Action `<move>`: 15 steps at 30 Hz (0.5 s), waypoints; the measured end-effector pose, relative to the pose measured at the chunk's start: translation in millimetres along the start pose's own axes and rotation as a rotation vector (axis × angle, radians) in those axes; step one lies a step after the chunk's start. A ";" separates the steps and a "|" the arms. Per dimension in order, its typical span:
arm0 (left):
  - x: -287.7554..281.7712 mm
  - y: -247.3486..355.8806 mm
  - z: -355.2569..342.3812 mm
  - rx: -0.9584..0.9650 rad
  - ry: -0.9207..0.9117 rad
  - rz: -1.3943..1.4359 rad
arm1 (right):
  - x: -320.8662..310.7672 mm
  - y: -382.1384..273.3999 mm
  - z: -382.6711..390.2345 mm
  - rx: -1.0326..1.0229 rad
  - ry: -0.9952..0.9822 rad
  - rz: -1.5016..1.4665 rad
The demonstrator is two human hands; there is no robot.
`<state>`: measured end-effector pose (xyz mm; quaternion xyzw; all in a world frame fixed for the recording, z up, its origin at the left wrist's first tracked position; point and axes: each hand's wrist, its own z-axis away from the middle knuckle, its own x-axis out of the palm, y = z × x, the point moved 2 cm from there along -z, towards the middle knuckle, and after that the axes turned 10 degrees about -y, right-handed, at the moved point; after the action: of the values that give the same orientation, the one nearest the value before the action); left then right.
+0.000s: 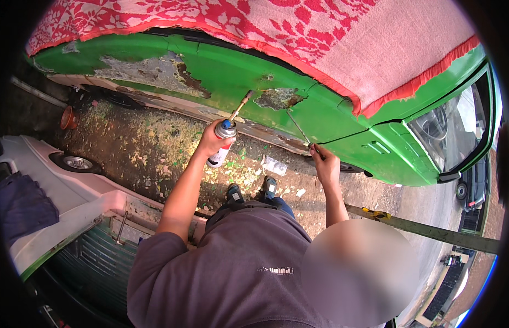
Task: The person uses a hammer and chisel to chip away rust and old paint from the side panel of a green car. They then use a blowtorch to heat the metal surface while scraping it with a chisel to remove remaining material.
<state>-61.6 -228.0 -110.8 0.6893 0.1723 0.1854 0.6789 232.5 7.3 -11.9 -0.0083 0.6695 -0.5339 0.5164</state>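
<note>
My left hand (212,141) grips a gas torch canister (221,143). Its brass nozzle (242,105) points up at a rusted, bare patch (279,98) on the side of a green car (342,117). In my right hand (325,163) I pinch a thin metal rod (297,128), whose far tip reaches the lower right edge of that same patch. A larger stripped area (150,71) with rust shows further left on the car's body. My shoes (252,190) stand on the ground just below the car's sill.
A red and pink patterned blanket (331,38) covers the car's roof. A white vehicle body (63,191) with a wheel (77,162) lies at the left. Paint flakes litter the dirt ground (150,147). A long metal bar (429,230) crosses at the right.
</note>
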 end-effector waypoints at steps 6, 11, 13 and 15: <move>-5.1 3.2 -0.5 0.035 0.019 0.009 | 0.5 -1.1 0.4 0.036 -0.013 0.024; -10.7 4.4 -1.7 0.008 0.001 0.023 | 4.9 2.4 -1.9 -0.013 0.022 0.024; -11.0 -0.2 -0.4 0.005 0.010 0.002 | 5.4 1.6 -1.4 -0.035 0.029 0.050; -8.4 -2.5 2.9 0.015 0.036 -0.029 | 4.7 0.2 -0.2 -0.018 0.018 0.072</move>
<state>-67.4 -234.7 -113.5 0.6883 0.1959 0.1869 0.6730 230.2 4.9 -15.2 0.0156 0.6788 -0.5089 0.5292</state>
